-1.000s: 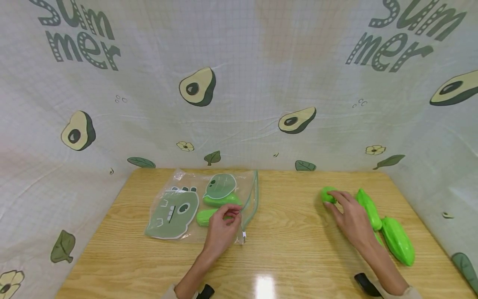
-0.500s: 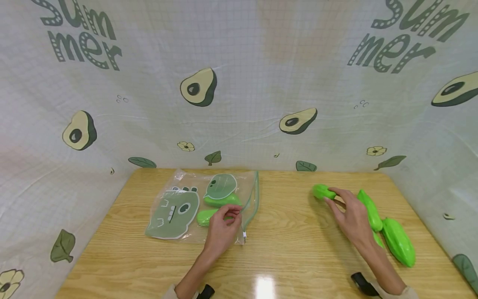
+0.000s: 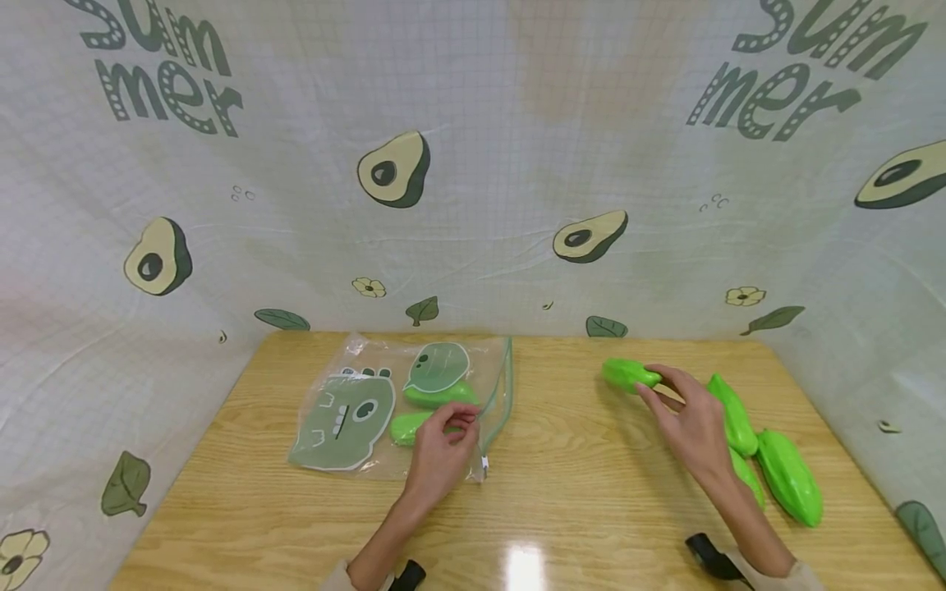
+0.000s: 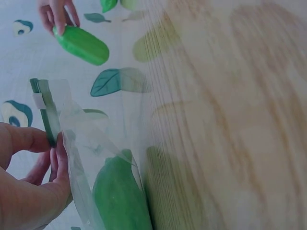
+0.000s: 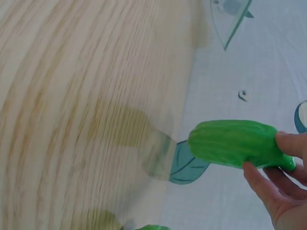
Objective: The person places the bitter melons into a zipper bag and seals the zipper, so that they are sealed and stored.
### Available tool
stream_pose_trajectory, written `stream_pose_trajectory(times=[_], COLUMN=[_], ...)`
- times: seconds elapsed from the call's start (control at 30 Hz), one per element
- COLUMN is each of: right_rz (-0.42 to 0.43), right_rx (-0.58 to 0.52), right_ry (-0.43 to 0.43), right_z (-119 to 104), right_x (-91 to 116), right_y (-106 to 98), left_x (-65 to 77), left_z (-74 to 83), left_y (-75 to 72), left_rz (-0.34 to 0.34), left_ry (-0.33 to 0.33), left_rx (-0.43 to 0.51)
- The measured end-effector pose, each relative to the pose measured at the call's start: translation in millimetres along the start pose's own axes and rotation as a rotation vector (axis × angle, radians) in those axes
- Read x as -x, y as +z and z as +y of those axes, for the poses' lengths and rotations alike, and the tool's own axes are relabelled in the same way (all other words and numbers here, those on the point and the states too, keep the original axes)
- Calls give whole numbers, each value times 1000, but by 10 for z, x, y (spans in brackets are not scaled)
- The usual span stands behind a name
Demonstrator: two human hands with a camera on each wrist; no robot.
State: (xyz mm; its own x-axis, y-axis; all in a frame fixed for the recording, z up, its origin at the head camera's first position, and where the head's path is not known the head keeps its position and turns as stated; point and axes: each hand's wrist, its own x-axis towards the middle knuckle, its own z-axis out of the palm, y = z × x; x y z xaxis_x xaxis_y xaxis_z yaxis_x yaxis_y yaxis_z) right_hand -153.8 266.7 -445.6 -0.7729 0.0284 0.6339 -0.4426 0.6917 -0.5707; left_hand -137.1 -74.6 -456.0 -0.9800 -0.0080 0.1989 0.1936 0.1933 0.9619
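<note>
My left hand (image 3: 441,451) pinches the green-edged mouth of a clear zipper bag (image 3: 508,386), beside a white slider (image 4: 39,101) in the left wrist view. Dinosaur prints cover part of the bag, which lies at the table's left. Inside it are two green toy vegetables, one farther back (image 3: 443,396) and one nearer (image 3: 406,428) partly behind my hand. Over the right half of the table, my right hand (image 3: 691,419) pinches one end of a ribbed, cucumber-shaped green toy vegetable (image 3: 623,373). The right wrist view shows thumb and fingers around its narrow tip.
Three more green vegetables lie at the right: a slim one (image 3: 732,419), a plump one (image 3: 789,478) and one partly behind my forearm (image 3: 749,478). The wooden table (image 3: 576,509) ends at a printed cloth backdrop (image 3: 488,246).
My right hand has kept hold of the vegetable, which has moved left and turned to show more of its length. The left hand and bag have stayed in place.
</note>
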Motion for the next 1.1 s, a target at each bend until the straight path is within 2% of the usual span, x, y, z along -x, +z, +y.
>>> stream_pose_trajectory(times=[0.5, 0.8, 1.1], right_rz=[-25, -74, -118], right_rx=[-121, -289, -368], right_ry=[130, 244, 319], right_z=[-107, -221, -311], right_x=[-51, -86, -130], right_y=[108, 193, 268], left_x=[-7, -10, -15], left_z=[-16, -23, -30], left_y=[10, 11, 2], left_rz=[-10, -3, 7], left_ry=[0, 3, 2], left_rx=[-5, -8, -9])
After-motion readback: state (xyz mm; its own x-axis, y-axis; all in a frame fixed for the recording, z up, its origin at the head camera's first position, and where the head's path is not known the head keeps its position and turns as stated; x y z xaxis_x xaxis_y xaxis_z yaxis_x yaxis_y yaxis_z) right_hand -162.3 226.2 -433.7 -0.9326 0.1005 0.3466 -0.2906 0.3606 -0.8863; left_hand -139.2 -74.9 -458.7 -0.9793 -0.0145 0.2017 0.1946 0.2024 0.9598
